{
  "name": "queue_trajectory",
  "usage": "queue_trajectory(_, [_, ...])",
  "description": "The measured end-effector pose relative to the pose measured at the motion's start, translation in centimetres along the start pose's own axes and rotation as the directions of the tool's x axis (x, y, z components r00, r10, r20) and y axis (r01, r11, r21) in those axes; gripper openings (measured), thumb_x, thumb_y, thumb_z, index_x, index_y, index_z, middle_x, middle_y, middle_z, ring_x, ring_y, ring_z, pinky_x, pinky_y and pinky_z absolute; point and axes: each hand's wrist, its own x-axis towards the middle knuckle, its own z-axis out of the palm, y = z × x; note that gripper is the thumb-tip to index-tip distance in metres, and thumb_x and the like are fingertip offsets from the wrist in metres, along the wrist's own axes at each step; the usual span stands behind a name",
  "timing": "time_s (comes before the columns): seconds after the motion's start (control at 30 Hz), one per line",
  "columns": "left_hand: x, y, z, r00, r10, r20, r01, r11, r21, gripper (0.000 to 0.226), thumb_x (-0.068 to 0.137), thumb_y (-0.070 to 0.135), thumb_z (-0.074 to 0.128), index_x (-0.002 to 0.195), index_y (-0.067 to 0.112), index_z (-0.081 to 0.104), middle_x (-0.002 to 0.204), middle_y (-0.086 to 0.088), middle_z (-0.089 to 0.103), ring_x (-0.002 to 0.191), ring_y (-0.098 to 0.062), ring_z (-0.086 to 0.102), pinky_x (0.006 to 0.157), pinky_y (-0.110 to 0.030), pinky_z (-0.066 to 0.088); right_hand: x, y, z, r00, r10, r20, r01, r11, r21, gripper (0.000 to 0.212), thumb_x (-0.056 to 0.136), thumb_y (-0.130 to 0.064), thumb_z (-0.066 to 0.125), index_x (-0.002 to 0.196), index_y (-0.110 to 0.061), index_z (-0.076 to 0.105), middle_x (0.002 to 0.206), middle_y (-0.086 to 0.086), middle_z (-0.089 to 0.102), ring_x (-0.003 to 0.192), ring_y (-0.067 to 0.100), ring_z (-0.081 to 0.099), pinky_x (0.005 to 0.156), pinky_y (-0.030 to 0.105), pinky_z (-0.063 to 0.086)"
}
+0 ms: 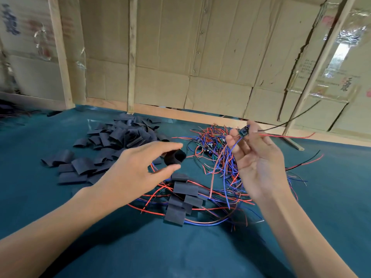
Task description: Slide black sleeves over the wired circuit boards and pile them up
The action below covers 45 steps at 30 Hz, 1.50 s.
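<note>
The left hand (138,169) is pinching a black sleeve (175,156) between thumb and forefinger; the sleeve is being squeezed into an open ring, its mouth facing the right hand. The right hand (259,157) is holding a small blue board (244,130) at its fingertips, raised above the surface, palm turned toward the camera. Red and black wires (285,135) are trailing right from the board, and a blue wire is hanging down across the palm. Sleeve and board are sitting near each other but apart.

Directly below the hands, a pile of sleeved boards (181,199) is lying on the teal surface (140,253), their red, blue and black leads looping around it. Beyond the right hand, a tangle of bare boards (208,145) with wires is resting on the surface. To the left, a heap of flat sleeves (120,137) is spreading toward the near left edge.

Behind the surface, cardboard panels (200,57) are standing between wooden posts (131,55). Dark printed characters are showing on the panels at far left and far right, blurred and not readable.
</note>
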Motion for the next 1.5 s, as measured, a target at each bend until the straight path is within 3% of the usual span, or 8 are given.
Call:
queue_trajectory(0.23, [-0.2,1.4,1.0,0.977,-0.21,-0.025,0.196,0.943,-0.27,0.021,0.082,0.022,0.072,0.098,0.033,0.066,0.094,0.018,0.072,0.084,-0.002,0.068,0.082,-0.012,0.049,-0.9,1.0,1.1,0.997,0.05,0.066,-0.053,0.997,0.053,0.013,0.102,-0.006,0.051,0.093,-0.005,0.061,0.083,0.008,0.065,0.103,0.032,0.072,0.084,0.037,0.059])
queue_trajectory(0.33, [0.3,1.9,1.6,0.918,-0.379,0.117,0.361,0.675,-0.644,0.019,0.072,0.008,0.046,0.077,0.022,0.058,0.064,-0.002,0.056,0.051,-0.023,0.046,0.059,-0.037,0.047,-1.7,1.6,1.9,0.983,0.102,0.154,-0.109,0.993,0.037,0.007,0.098,-0.007,0.052,0.095,-0.004,0.058,0.098,0.013,0.069,0.109,0.033,0.07,0.085,0.037,0.059])
queue_trajectory(0.43, [1.2,2.3,1.3,0.829,-0.43,0.358,0.54,0.444,-0.716,0.019,0.072,0.032,0.058,0.072,0.015,0.067,0.054,-0.004,0.039,0.037,-0.015,0.023,0.047,-0.028,0.025,-2.6,2.2,2.4,0.951,0.14,0.274,-0.152,0.988,0.021,0.009,0.097,-0.006,0.052,0.095,-0.005,0.06,0.102,0.015,0.07,0.111,0.035,0.069,0.087,0.038,0.058])
queue_trajectory(0.53, [0.9,2.5,1.2,0.791,-0.31,0.528,0.606,0.516,-0.605,0.057,0.084,0.067,0.055,0.09,0.014,0.075,0.056,-0.004,0.036,0.039,-0.013,0.016,0.045,-0.022,0.017,-3.2,2.8,2.7,0.932,0.141,0.335,-0.137,0.99,-0.037,0.011,0.096,-0.006,0.052,0.095,-0.007,0.063,0.102,0.015,0.07,0.109,0.035,0.07,0.087,0.038,0.057])
queue_trajectory(0.67, [0.4,3.4,1.1,0.746,-0.197,0.637,0.64,0.476,-0.603,0.047,0.089,0.054,0.056,0.08,0.01,0.072,0.063,-0.008,0.028,0.043,-0.013,0.018,0.042,-0.019,0.019,-3.2,2.9,2.4,0.937,0.109,0.333,-0.054,0.984,-0.169,0.008,0.093,-0.01,0.058,0.099,-0.007,0.063,0.098,0.013,0.07,0.102,0.036,0.071,0.082,0.035,0.056])
queue_trajectory(1.0, [0.5,3.8,0.7,0.791,-0.251,0.557,0.581,0.591,-0.559,0.047,0.098,0.05,0.041,0.064,0.02,0.048,0.058,0.007,0.045,0.046,-0.012,0.026,0.045,-0.021,0.023,-3.2,3.3,1.6,0.868,0.36,0.342,-0.169,0.862,-0.477,0.038,0.092,-0.02,0.065,0.101,0.017,0.064,0.075,0.026,0.059,0.064,0.025,0.043,0.054,0.027,0.04])
queue_trajectory(1.27, [0.4,2.5,0.1,0.914,-0.201,0.352,0.355,0.816,-0.457,0.042,0.1,0.044,0.041,0.072,0.014,0.051,0.059,0.003,0.045,0.049,-0.011,0.034,0.047,-0.013,0.03,-2.1,2.7,1.9,0.963,0.125,0.238,-0.011,0.903,-0.43,0.016,0.086,-0.025,0.073,0.077,-0.013,0.077,0.079,0.006,0.068,0.05,0.011,0.038,0.049,0.022,0.026])
queue_trajectory(1.5, [0.2,1.6,0.0,0.94,-0.147,0.307,0.259,0.894,-0.366,0.037,0.1,0.041,0.044,0.071,0.023,0.058,0.056,0.001,0.053,0.046,-0.004,0.039,0.049,-0.015,0.034,-3.1,4.7,2.1,0.913,0.218,0.345,0.024,0.815,-0.579,0.017,0.092,-0.021,0.067,0.079,-0.015,0.075,0.072,0.0,0.066,0.054,0.011,0.046,0.049,0.015,0.036])
